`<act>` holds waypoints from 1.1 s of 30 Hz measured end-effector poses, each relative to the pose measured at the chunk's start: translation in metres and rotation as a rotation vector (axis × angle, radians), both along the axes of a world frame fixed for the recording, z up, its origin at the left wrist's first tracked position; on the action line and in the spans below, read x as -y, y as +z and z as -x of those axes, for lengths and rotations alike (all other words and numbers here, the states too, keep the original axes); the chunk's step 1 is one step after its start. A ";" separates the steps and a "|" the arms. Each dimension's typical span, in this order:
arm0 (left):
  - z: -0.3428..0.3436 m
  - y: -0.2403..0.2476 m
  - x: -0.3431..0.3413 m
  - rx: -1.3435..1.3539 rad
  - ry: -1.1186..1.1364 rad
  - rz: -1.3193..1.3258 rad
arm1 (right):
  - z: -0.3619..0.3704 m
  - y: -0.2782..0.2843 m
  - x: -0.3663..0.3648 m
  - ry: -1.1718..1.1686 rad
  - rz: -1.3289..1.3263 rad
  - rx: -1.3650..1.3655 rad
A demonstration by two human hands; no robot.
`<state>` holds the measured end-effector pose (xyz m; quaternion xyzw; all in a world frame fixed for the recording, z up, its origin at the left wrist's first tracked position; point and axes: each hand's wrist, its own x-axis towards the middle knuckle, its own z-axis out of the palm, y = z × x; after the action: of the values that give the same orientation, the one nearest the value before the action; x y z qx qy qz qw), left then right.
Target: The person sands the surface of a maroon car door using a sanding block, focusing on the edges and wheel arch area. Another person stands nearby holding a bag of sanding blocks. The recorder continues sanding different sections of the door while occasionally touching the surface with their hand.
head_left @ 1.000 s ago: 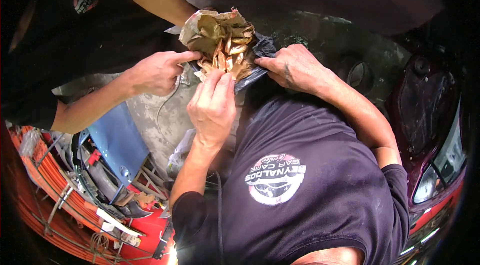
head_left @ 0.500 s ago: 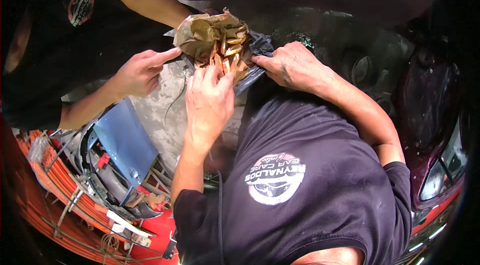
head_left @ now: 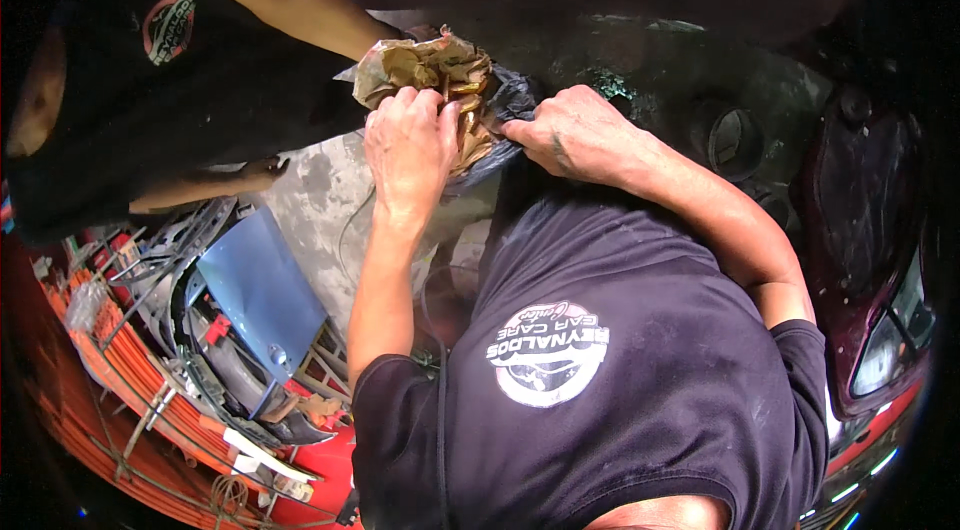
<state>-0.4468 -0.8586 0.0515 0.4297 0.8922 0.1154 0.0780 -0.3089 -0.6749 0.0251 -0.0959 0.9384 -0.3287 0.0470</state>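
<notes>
A crumpled brown paper bag (head_left: 425,62) gapes open in front of me, with several golden-brown pieces of food (head_left: 466,88) inside. Dark plastic bag material (head_left: 515,95) wraps its right side. My left hand (head_left: 408,145) reaches over the bag's mouth with curled fingers; their tips are hidden, so what they hold cannot be made out. At the right, my right hand (head_left: 580,135) pinches the edge of the dark plastic between thumb and fingers. A co-worker's arm (head_left: 310,10) reaches behind the paper bag from the upper left. The co-worker's other hand (head_left: 262,173) hangs lower, away from the bag.
Lower left, a blue car panel (head_left: 262,280) leans among other car parts beside a rack of orange bars (head_left: 130,370). A dark red car part (head_left: 860,260) stands at the right, near a round black ring (head_left: 735,142). Stained concrete floor (head_left: 320,190) lies below.
My left hand has moved slightly up and further over the bag's mouth. The co-worker's pointing hand has withdrawn down and left from the bag. My right hand keeps its pinch.
</notes>
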 end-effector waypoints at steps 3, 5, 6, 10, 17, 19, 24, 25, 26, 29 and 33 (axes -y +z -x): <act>0.002 -0.016 0.002 0.009 0.040 -0.046 | -0.002 0.004 -0.001 -0.018 0.005 0.003; 0.004 -0.014 0.002 0.032 0.058 -0.086 | -0.004 0.003 -0.001 -0.031 0.007 -0.004; 0.004 -0.013 0.003 0.077 0.089 -0.138 | -0.005 0.001 0.000 -0.034 0.008 -0.012; 0.001 0.007 0.004 0.257 0.276 -0.306 | -0.005 0.001 0.002 -0.031 0.020 -0.025; 0.021 0.007 0.030 0.615 0.485 -0.546 | -0.006 0.014 0.003 -0.044 0.010 0.094; 0.023 0.007 0.033 0.664 0.515 -0.599 | -0.006 0.014 0.003 -0.049 0.018 0.084; 0.013 0.024 0.037 0.602 0.450 -0.673 | -0.006 0.007 0.003 -0.062 0.034 -0.038; 0.012 0.021 0.040 0.582 0.414 -0.710 | -0.007 0.003 0.004 -0.072 0.045 -0.096; 0.011 0.019 0.043 0.563 0.379 -0.746 | -0.007 0.001 0.004 -0.076 0.048 -0.101; 0.007 0.028 0.052 0.590 0.359 -0.694 | -0.006 -0.001 0.005 -0.086 0.057 -0.111; -0.003 0.030 0.060 0.476 0.136 -0.662 | -0.003 -0.001 0.008 -0.079 0.068 -0.098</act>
<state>-0.4435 -0.9188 0.0818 0.3330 0.7903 0.4972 0.1319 -0.3058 -0.6826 0.0242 -0.0763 0.9309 -0.3569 -0.0154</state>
